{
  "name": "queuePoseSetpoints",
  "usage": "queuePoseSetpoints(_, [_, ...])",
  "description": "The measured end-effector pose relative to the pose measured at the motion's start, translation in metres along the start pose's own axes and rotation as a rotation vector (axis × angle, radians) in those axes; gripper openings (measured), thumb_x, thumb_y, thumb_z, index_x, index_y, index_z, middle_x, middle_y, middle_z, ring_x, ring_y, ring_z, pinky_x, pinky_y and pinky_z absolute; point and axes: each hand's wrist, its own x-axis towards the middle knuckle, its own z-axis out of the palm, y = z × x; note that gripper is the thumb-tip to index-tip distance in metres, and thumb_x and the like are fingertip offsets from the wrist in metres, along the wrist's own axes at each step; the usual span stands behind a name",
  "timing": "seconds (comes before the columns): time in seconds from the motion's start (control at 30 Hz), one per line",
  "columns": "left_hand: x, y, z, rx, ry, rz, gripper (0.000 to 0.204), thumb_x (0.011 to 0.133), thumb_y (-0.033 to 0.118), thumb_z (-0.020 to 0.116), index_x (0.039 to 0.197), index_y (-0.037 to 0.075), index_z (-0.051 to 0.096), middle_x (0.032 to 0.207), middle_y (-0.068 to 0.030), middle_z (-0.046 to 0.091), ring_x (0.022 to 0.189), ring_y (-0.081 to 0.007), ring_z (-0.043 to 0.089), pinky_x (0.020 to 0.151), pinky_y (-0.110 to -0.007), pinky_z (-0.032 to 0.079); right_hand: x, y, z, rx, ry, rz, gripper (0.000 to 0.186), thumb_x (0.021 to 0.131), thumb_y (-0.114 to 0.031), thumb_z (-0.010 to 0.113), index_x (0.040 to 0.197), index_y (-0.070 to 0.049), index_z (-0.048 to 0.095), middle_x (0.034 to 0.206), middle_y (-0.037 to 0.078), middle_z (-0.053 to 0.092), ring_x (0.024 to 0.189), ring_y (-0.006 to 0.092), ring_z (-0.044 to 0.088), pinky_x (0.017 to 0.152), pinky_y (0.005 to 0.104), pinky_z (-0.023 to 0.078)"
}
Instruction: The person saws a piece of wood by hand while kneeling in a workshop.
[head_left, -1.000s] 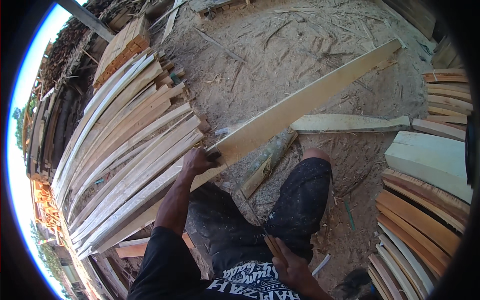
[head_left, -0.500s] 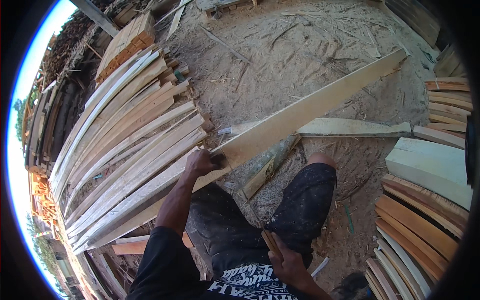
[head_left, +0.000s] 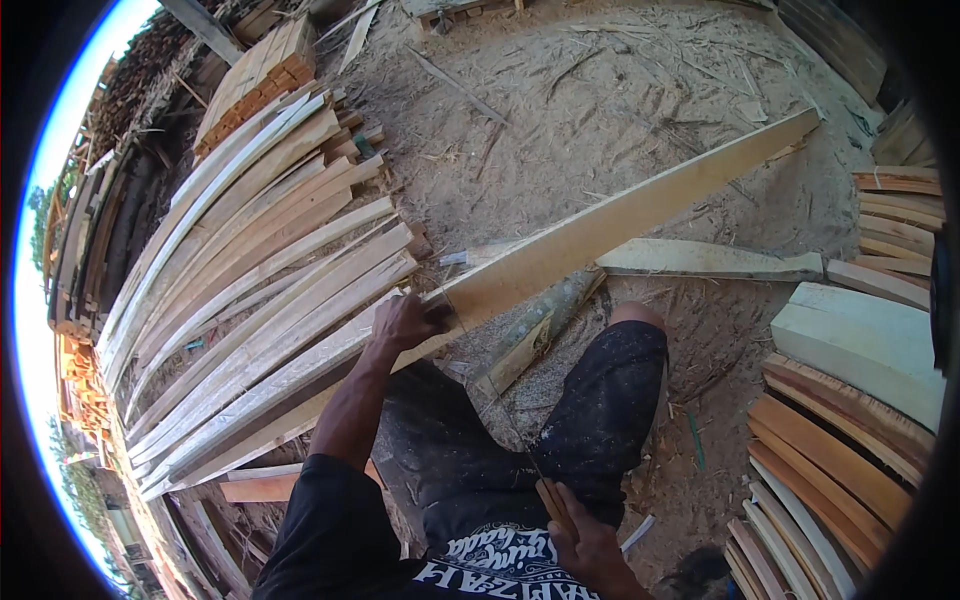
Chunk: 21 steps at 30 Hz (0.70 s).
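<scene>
A long pale board (head_left: 620, 220) stands on edge, slanting from my lap's left side to the far right. My left hand (head_left: 403, 322) is closed over its upper edge, near a thin dark line across the board. Low in the view, my right hand (head_left: 590, 545) grips the wooden handle of a handsaw (head_left: 554, 503). The thin blade appears edge-on, running from the handle between my legs toward the board. Under the board lies a rough wood block (head_left: 520, 352), and a pale shaped plank (head_left: 710, 258) rests behind it.
Many long planks (head_left: 270, 270) lie in a stack on the left. More cut timber (head_left: 835, 430) is piled close on the right, with a thick pale beam (head_left: 860, 335) on top. Sandy ground (head_left: 560, 120) with scattered wood scraps stretches ahead.
My right hand and the saw handle have drawn slightly back toward me and to the right. My left hand keeps its hold on the board.
</scene>
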Motion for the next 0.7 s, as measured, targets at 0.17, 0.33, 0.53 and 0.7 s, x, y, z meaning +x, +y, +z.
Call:
queuePoseSetpoints(0.17, [0.001,0.023,-0.019,0.073,-0.137,0.005,0.060,0.063,0.054,0.079,0.086,-0.001,0.070,0.084,-0.0241,0.069,0.080,-0.0393,0.068,0.072,-0.048,0.053,0.193,0.060,0.071,-0.051,0.035,-0.085,0.048,0.096,-0.032,0.049,0.136,-0.006,0.045,0.104,0.030,0.063,0.094,0.0511,0.059,0.083,0.0537,0.050])
queuePoseSetpoints(0.33, [-0.003,0.007,-0.004,0.093,-0.046,-0.035,0.057,0.062,0.053,0.079,0.079,-0.002,0.070,0.080,-0.0233,0.068,0.078,-0.0386,0.068,0.070,-0.047,0.053,0.153,0.034,0.071,-0.046,0.030,-0.010,0.049,0.096,-0.030,0.051,0.138,-0.006,0.044,0.096,0.031,0.064,0.094,0.0497,0.060,0.080,0.0522,0.052])
queuePoseSetpoints(0.53, [0.005,-0.005,0.002,-0.010,-0.106,0.018,0.057,0.061,0.052,0.080,0.077,-0.002,0.069,0.077,-0.0232,0.068,0.075,-0.0383,0.067,0.067,-0.047,0.052,0.008,0.012,0.022,-0.032,0.045,-0.010,0.054,0.095,-0.025,0.055,0.143,-0.006,0.040,0.100,0.031,0.064,0.090,0.0457,0.064,0.079,0.0451,0.054])
queuePoseSetpoints(0.7, [0.009,0.001,-0.002,0.020,-0.048,0.032,0.062,0.062,0.052,0.080,0.089,-0.002,0.067,0.082,-0.0240,0.068,0.080,-0.0386,0.068,0.069,-0.047,0.052,0.200,0.052,0.079,-0.061,0.015,0.002,0.050,0.096,-0.029,0.049,0.139,-0.004,0.043,0.105,0.033,0.061,0.095,0.0491,0.060,0.080,0.0536,0.051])
